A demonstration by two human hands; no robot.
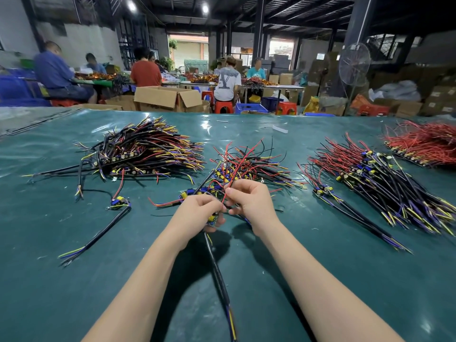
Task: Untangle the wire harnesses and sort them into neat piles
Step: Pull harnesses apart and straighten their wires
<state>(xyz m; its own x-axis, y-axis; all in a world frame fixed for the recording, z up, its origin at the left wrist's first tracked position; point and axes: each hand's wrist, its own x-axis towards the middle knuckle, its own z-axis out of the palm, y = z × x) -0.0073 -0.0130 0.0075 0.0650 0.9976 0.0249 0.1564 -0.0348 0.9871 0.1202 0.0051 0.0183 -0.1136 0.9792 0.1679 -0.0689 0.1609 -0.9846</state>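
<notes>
Grips a harness (pixel 215 257) in curled left hand (pixel 201 211) at centre frame, black cable trailing to the bottom edge; pinches a red wire (pixel 225 196) with right hand (pixel 249 198), just below the tangle (pixel 246 164); left pile (pixel 148 149) and right pile (pixel 375 174) well apart on the mat (pixel 98 243).

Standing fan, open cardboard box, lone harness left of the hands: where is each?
standing fan (pixel 354 64), head view, grille centre.
cardboard box (pixel 155 96), head view, front wall.
lone harness (pixel 106 228), head view, black cable.
</notes>
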